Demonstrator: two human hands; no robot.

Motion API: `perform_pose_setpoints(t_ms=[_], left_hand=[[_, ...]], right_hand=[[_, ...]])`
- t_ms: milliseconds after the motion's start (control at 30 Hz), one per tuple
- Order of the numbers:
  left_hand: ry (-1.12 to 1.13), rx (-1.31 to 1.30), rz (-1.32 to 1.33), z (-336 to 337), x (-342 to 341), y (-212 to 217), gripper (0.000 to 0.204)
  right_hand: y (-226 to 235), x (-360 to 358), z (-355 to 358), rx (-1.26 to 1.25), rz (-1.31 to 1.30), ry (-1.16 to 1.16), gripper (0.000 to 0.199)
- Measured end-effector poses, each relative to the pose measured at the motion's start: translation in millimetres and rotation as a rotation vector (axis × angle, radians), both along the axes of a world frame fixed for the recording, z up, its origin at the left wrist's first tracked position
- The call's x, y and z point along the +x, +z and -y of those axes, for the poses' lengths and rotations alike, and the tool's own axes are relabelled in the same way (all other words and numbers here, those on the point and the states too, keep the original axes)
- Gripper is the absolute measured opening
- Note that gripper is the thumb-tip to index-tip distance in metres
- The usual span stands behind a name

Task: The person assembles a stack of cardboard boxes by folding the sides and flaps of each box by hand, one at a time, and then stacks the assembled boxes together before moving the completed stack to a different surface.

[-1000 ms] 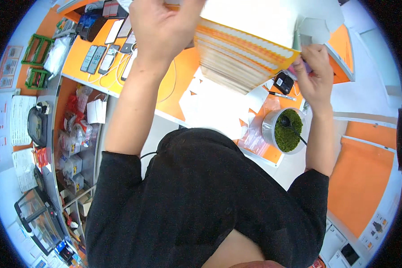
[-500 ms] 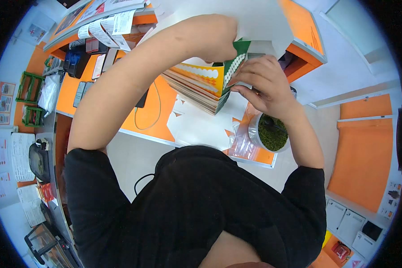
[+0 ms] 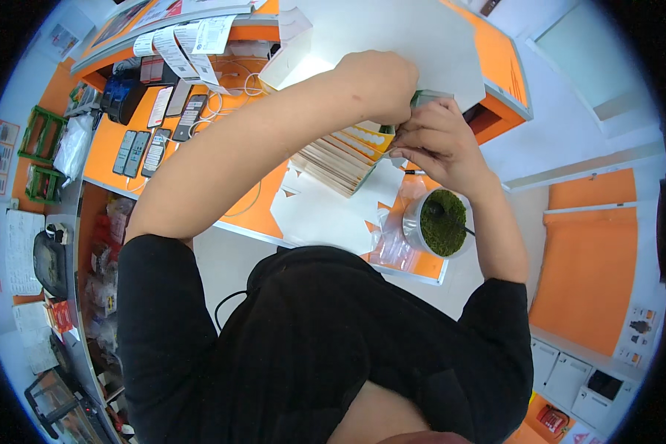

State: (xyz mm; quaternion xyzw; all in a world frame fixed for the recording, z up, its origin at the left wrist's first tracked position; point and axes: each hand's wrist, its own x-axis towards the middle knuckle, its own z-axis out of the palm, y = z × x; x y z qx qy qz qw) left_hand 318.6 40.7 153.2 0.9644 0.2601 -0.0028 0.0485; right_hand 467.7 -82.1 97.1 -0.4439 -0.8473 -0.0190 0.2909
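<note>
A stack of flat cardboard packs [image 3: 334,167], pale at the edges with yellow and green printing on the far ones, stands on edge on a white sheet [image 3: 325,212]. My left hand [image 3: 381,85] bends over the far end of the stack, its back turned up and its fingers hidden. Close beside it, my right hand [image 3: 438,140] has its fingers curled and its thumb drawn in against the stack's right end. What lies between those fingertips is too small to make out. Behind both hands rises a large white board or box flap [image 3: 399,37].
Right of the sheet stands a clear tub of green moss-like stuff [image 3: 442,222], beside crumpled clear plastic [image 3: 396,248]. Several phones [image 3: 155,152] and white cables [image 3: 213,111] lie on the orange desk at left. Paper slips [image 3: 174,55] hang from the shelf above.
My left hand has shifted slightly right and down, and the right hand has closed in beside it. The green card with white scallops is now mostly hidden. More of the phones shows at left.
</note>
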Motion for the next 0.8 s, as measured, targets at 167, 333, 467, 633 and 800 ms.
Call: perform_pose_setpoints(t_ms=[167,333,467,633,800], left_hand=[[0.11,-0.071,0.272,-21,-37,24,0.052],[0.204,0.049,1.021,-94,-108,35,0.045],[0.272,0.3,1.126,-215,-132,28,0.032],[0.066,0.192,0.709,-263,-83,18,0.035],[-0.071,0.364,0.64,-304,-7,-35,0.042]], right_hand=[[28,-3,16,0.197,-0.129,-0.045,0.027],[63,-5,22,0.26,-0.147,-0.178,0.032],[90,-10,11,0.308,-0.172,-0.169,0.031],[95,-12,13,0.289,-0.191,-0.266,0.034],[97,-13,35,0.282,-0.159,-0.36,0.031]])
